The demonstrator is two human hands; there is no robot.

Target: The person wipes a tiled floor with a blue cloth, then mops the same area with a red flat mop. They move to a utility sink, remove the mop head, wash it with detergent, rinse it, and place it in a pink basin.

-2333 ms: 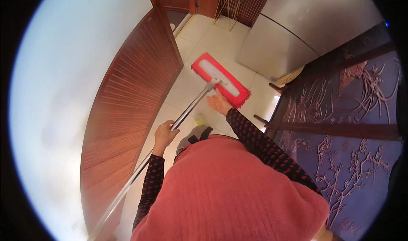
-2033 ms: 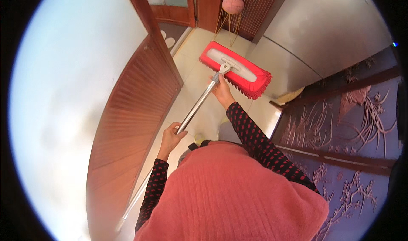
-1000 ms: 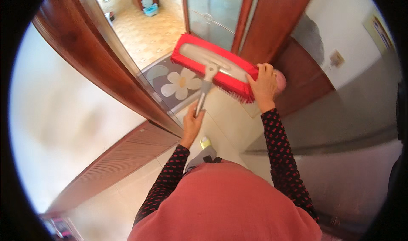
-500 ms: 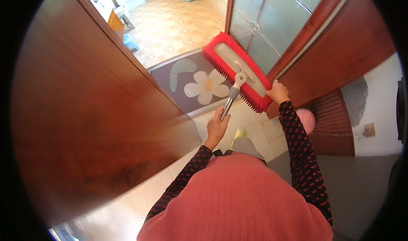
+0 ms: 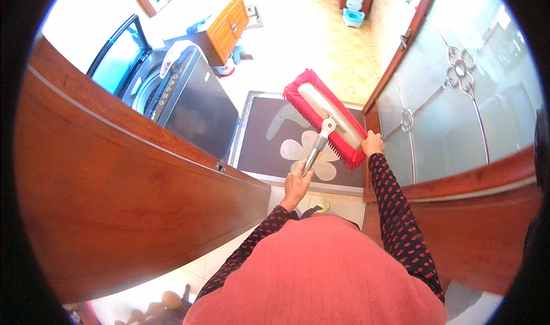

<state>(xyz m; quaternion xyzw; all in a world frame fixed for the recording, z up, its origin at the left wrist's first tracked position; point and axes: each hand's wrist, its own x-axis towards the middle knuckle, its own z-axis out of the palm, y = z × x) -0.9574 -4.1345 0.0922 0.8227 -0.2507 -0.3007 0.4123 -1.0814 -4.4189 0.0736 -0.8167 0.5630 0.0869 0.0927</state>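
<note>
A flat mop with a red fringed cover and a pale plate is held up in front of me, tilted down to the right. My left hand is wrapped round its metal handle, just below the swivel joint. At the lower right end of the mop head, my right hand grips the red cover at its corner. Below the mop lies a dark doormat with a large pale flower on it.
A wooden door stands close on my left, and a frosted glass door on my right. Beyond the doorway are a top-loading washing machine with its lid up, a wooden cabinet and a blue child's potty.
I have moved forward into the doorway, and the washing machine has come into view on the left. Both hands keep their hold on the mop.
</note>
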